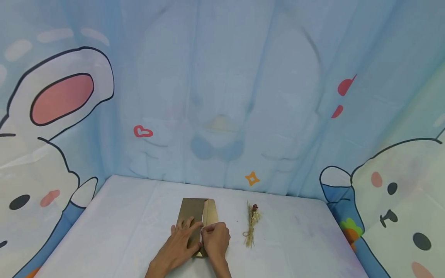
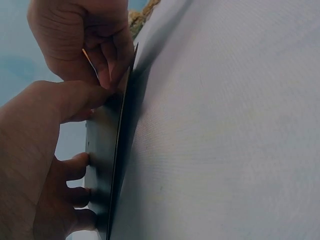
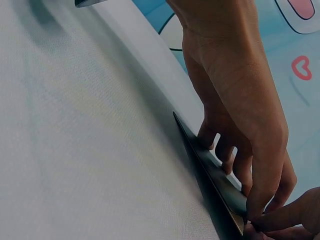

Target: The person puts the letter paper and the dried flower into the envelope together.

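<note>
A brown paper envelope (image 1: 192,208) lies on the table, its lighter tan flap (image 1: 210,212) folded out along the right side. A narrow white sliver shows between panel and flap. My left hand (image 1: 179,243) rests on the panel with its fingers spread, the outer fingertips pressing the paper in the left wrist view. My right hand (image 1: 216,237) pinches at the flap's inner edge, right beside the left thumb and index finger. In the right wrist view the fingertips of both hands meet over the envelope's edge (image 3: 220,190). Exactly what the right fingertips pinch I cannot tell.
To the right of the envelope lies a small bunch of dried flowers (image 1: 251,224) tied with twine, a dark red bloom at its top. White cloth covers the table (image 1: 288,239). A light blue curtain (image 1: 222,77) with cartoon animals hangs behind and at both sides.
</note>
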`<action>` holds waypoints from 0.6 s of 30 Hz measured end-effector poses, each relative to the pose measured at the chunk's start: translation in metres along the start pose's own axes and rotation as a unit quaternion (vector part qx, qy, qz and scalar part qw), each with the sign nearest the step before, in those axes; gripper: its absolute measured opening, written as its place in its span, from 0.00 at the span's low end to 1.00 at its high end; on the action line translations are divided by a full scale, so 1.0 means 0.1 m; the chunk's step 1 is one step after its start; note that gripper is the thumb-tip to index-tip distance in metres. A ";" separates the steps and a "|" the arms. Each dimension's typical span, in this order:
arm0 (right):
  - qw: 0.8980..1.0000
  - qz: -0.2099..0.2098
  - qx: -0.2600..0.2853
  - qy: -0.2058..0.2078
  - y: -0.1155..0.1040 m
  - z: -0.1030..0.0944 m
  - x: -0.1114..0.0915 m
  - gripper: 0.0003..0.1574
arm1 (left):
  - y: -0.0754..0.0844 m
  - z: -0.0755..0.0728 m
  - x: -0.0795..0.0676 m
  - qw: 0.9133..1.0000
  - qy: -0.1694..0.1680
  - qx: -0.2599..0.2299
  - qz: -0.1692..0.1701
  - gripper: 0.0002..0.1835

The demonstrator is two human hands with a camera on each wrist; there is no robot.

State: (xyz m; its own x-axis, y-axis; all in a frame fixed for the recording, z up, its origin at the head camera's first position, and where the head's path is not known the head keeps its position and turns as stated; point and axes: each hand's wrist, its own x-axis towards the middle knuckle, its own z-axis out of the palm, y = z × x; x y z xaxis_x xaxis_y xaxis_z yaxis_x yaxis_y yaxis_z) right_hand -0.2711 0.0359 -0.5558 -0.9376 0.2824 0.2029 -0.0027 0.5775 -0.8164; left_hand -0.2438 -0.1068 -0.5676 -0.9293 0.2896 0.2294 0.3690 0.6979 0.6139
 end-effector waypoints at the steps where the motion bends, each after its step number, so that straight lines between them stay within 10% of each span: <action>1: 1.000 0.003 0.007 -0.006 0.00 0.00 0.00 0.09 | 0.00 0.00 0.00 1.000 -0.001 -0.001 -0.001 0.29; 18: 0.999 -0.001 0.003 -0.040 0.05 0.05 -0.03 0.07 | -0.01 0.03 -0.01 1.000 0.000 0.010 -0.001 0.30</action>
State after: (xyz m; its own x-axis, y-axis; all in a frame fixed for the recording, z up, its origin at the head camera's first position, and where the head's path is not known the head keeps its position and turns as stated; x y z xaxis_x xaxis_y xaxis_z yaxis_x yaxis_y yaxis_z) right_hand -0.2704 0.0343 -0.5629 -0.9622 0.2189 0.1619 -0.0074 0.5733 -0.8193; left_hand -0.2429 -0.1062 -0.5705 -0.9300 0.2886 0.2277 0.3675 0.7108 0.5998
